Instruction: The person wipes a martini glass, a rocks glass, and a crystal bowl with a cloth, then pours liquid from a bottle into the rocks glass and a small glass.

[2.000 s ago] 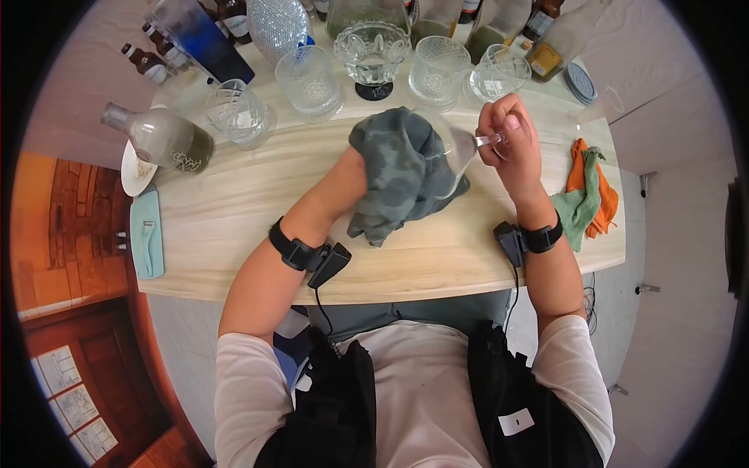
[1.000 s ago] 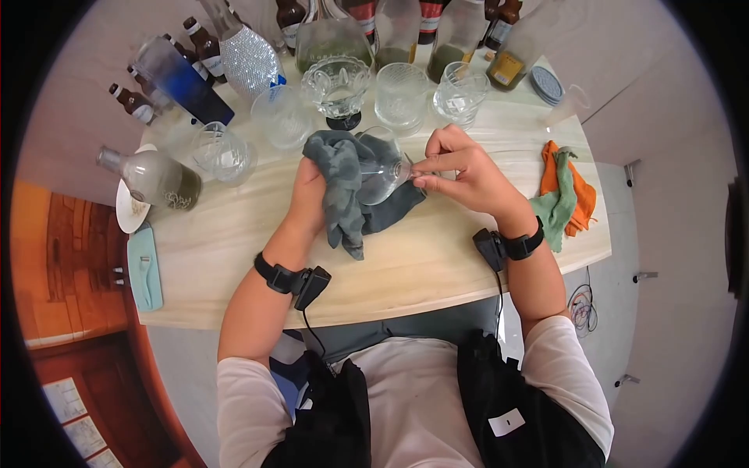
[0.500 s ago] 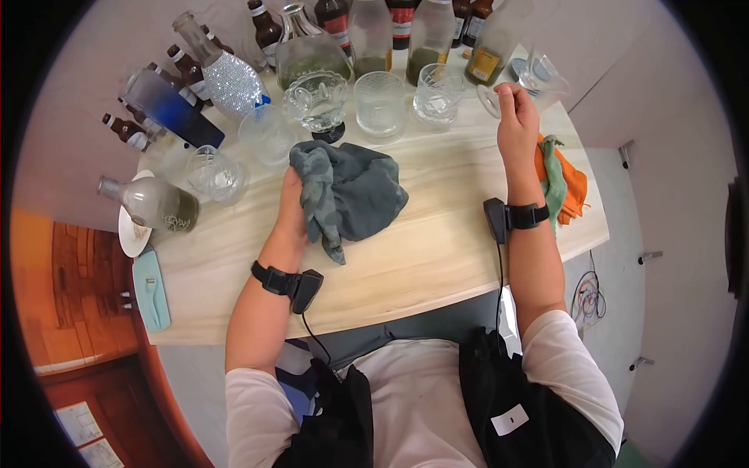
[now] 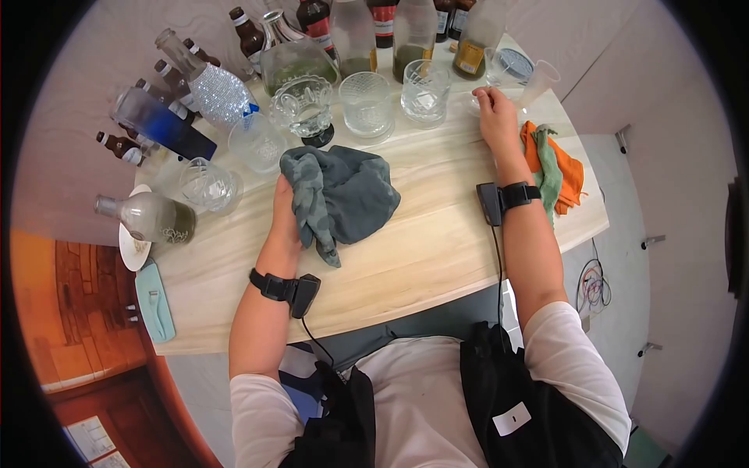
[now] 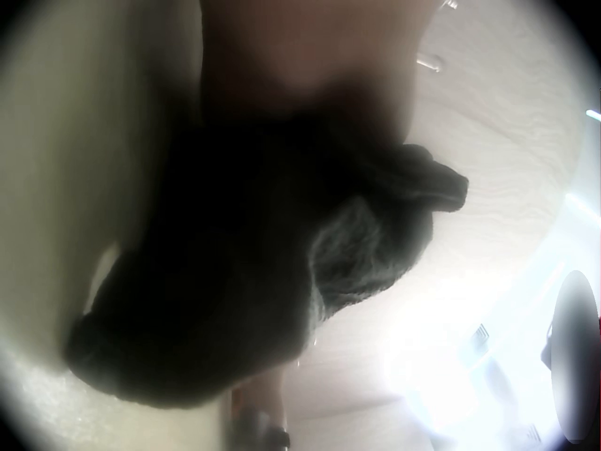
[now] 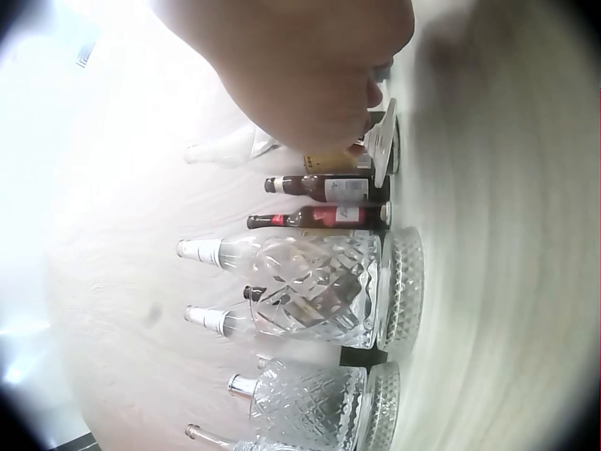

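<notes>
My left hand (image 4: 283, 209) holds a grey patterned cloth (image 4: 343, 191) bunched above the table; the cloth covers most of its fingers. In the left wrist view the same cloth looks dark and blurred. My right hand (image 4: 499, 118) is low at the back right of the table, its fingers curled at the stem of a clear stemmed glass. The round foot (image 6: 386, 146) of that glass shows right at the tabletop in the right wrist view. Most of its bowl is hard to make out against the things behind. To the left of this hand stands a cut-glass tumbler (image 4: 425, 95).
More tumblers (image 4: 365, 108) and a black-based footed glass bowl (image 4: 304, 108) line the middle back, with several bottles (image 4: 351, 35) behind. Orange (image 4: 572, 171) and green cloths (image 4: 549, 173) lie at right, near a clear plastic cup (image 4: 538, 82). A decanter (image 4: 156, 217) stands left.
My right hand has drawn the stemmed glass out of the grey cloth and carried it right and back, then down to the tabletop. My left hand keeps the cloth, shifted left in view.
</notes>
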{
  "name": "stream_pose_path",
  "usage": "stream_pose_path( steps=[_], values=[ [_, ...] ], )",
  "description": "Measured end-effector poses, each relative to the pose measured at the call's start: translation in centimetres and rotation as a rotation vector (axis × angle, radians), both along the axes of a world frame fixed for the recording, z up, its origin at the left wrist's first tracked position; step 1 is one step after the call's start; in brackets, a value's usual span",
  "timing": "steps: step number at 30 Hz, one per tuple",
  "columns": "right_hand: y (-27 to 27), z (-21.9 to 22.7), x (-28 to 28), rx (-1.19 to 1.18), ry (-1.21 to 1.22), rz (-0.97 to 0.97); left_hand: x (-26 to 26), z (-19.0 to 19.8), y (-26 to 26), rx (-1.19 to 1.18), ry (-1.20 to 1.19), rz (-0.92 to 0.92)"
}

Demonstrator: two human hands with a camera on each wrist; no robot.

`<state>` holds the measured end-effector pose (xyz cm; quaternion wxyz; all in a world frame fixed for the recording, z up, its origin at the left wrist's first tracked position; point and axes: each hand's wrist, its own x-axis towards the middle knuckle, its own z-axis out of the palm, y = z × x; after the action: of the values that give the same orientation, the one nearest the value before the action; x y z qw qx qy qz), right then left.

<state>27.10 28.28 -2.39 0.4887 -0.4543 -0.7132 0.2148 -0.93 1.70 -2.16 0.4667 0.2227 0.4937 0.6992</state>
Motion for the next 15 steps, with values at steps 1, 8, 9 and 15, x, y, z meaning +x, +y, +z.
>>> stream_pose_path(
  steps=[1,8,9,15],
  values=[
    [0.0,0.0,0.0,0.001,-0.029,0.008,0.0,0.0,0.0,-0.001,0.0,-0.002],
    [0.3,-0.7,-0.1,0.023,-0.068,0.037,0.1,0.2,-0.1,-0.018,0.001,-0.008],
    [0.4,-0.9,-0.1,0.023,-0.067,0.037,0.0,0.2,-0.1,-0.02,0.005,-0.017],
    [0.0,-0.7,-0.2,-0.087,-0.068,-0.007,-0.2,-0.2,-0.1,-0.014,-0.018,-0.023]
  ],
)
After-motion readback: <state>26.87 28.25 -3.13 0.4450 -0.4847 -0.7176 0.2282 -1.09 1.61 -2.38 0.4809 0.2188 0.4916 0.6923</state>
